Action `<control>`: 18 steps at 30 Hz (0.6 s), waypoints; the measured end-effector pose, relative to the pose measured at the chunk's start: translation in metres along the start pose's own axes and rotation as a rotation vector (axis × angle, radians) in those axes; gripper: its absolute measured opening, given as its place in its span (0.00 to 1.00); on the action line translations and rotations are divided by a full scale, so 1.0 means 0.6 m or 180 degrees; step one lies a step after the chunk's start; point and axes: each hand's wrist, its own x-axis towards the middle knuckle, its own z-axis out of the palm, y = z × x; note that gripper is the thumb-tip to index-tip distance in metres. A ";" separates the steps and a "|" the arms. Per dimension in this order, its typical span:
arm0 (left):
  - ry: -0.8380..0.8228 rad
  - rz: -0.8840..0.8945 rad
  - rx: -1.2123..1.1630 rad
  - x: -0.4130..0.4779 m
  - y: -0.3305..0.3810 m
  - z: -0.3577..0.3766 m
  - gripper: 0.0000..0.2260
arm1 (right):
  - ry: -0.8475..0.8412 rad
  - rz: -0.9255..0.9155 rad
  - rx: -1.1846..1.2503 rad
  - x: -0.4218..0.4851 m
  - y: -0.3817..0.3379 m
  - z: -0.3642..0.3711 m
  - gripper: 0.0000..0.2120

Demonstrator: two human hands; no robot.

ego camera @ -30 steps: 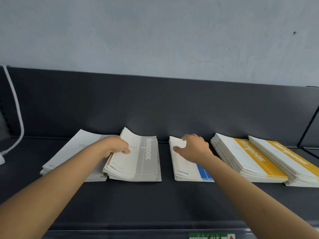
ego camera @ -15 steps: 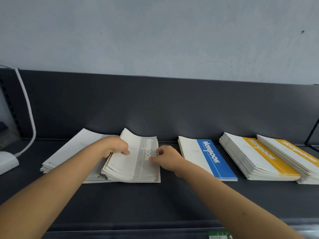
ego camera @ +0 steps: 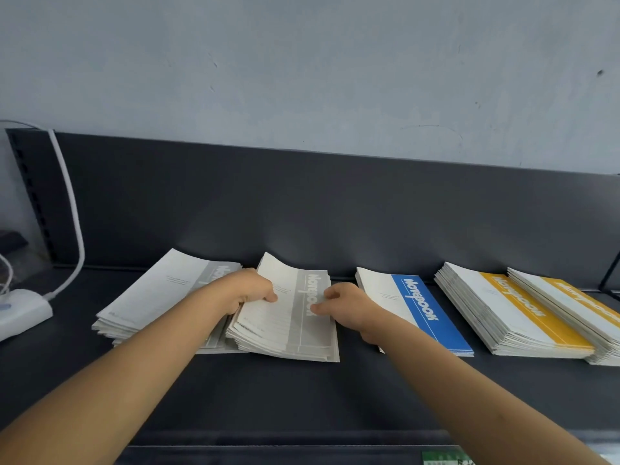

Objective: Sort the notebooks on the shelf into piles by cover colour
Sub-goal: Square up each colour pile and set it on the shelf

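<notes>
We see both hands on the grey pile, which lies on the shelf between the far-left grey pile and the blue pile. The left hand grips its left edge, thumb on the top cover and fingers tucked out of sight beneath, so the upper notebooks bow upward at the back. The right hand pinches the grey band along the spine side, thumb and fingertips on the top cover. How many notebooks it holds we cannot tell. We judge that the two hands bracket the pile to square it up, or to lift a batch and check the covers below. Holding both long edges would keep the loose, thin notebooks from sliding apart.

No box or tray is in view, and the shelf itself serves as the holder. From left to right it carries two grey piles touching or overlapping, a thin blue pile set apart, then the yellow pile and a second yellow pile leaning on it at the frame edge. All visible covers match their piles, so we judge the sorting well along. A white cable runs down to a white device at the far left.
</notes>
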 end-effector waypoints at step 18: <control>0.1155 -0.0610 0.1322 -0.023 -0.115 -0.168 0.37 | -0.0485 -0.1553 -0.2011 -0.008 -0.104 0.149 0.28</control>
